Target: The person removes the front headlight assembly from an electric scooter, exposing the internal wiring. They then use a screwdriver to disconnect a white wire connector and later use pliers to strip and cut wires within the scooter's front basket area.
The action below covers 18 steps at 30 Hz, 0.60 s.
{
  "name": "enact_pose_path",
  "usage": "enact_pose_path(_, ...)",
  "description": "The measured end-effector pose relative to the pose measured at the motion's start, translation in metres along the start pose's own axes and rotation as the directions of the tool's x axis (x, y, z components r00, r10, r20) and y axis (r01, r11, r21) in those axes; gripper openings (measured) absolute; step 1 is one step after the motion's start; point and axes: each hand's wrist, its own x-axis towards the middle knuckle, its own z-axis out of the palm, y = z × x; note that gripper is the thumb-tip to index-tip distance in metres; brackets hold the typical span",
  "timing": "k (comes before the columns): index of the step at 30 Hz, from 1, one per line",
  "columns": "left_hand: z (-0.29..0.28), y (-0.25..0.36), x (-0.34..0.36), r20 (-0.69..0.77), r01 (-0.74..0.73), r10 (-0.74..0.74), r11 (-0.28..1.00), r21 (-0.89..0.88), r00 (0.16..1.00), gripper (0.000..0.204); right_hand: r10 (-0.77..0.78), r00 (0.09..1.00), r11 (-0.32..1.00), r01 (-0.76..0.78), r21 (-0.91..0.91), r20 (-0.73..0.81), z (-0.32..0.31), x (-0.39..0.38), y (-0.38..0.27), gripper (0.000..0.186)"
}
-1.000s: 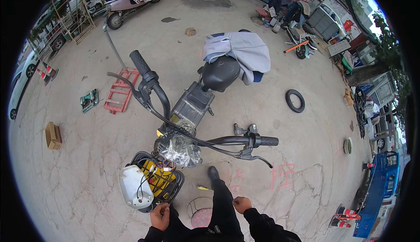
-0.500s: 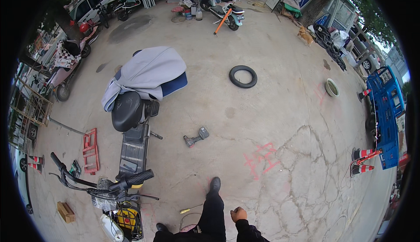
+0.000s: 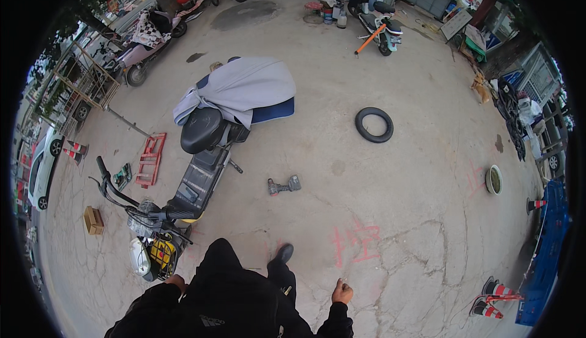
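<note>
My left hand (image 3: 177, 282) is partly in view just right of the electric scooter's front basket (image 3: 163, 254); its fingers are mostly hidden by my dark sleeve. My right hand (image 3: 342, 291) hangs over the concrete, fingers curled closed, with nothing seen sticking out of it. The electric scooter (image 3: 194, 185) stands on my left, with a black seat (image 3: 203, 129) and a grey-and-blue cover (image 3: 247, 90) draped at its far end. Ahead of me a cordless power tool (image 3: 284, 185) lies on the ground. Farther off lies a black tyre or inner tube (image 3: 374, 124).
A red metal frame (image 3: 150, 161), a green tool (image 3: 123, 177) and an open cardboard box (image 3: 93, 221) lie left of the scooter. On the right are a bowl (image 3: 494, 180), traffic cones (image 3: 495, 289) and a blue vehicle (image 3: 546, 252). Another scooter (image 3: 381, 29) stands far off.
My view has turned left and my body leans into it. My left hand has appeared beside the scooter's basket. My right hand stays closed. The things on the ground look unmoved.
</note>
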Motion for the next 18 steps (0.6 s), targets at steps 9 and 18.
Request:
enact_pose_path(9, 0.004, 0.125, 0.047, -0.062, -0.177, 0.171, 0.822, -0.541, 0.983, 0.033, -0.219, 0.972, 0.975, 0.221, -0.014, 0.085, -0.037, 0.092, -0.051, 0.068)
enact_pose_path(18, -0.066, 0.316, 0.066, 0.031, -0.174, 0.241, 0.777, -0.605, 0.97, 0.035, -0.404, 0.9, 0.897, 0.425, -0.124, 0.161, -0.093, 0.298, -0.153, 0.07)
